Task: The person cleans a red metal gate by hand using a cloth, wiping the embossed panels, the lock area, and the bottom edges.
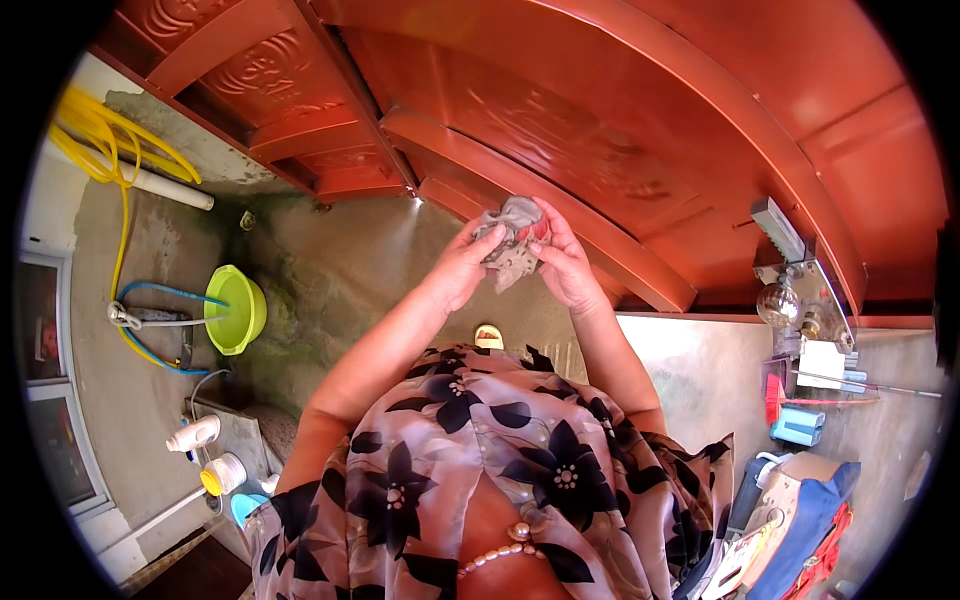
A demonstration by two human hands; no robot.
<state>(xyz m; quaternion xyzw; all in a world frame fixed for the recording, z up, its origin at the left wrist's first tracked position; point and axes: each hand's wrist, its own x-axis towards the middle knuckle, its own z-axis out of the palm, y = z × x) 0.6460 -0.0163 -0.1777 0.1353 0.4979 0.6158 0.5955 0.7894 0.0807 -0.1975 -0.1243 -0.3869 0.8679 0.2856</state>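
Both hands are raised together in front of my body, with a crumpled grey and reddish cloth (514, 238) between them. My left hand (466, 264) has the left side of the cloth, its thumb lying over the front. On the right side, my right hand (564, 259) pinches the cloth between thumb and fingers. A pale corner of the fabric hangs down between the hands. Behind the cloth stands a large red metal gate (555, 150) with embossed panels.
To the left, a yellow-green plastic basin (256, 311) sits below a wall tap (116, 313) with hoses. A yellow hose (124, 139) hangs coiled farther up. Bottles stand on a ledge at lower left. At right are a gate lock (814, 296), a red brush (773, 399) and bags (795, 517).
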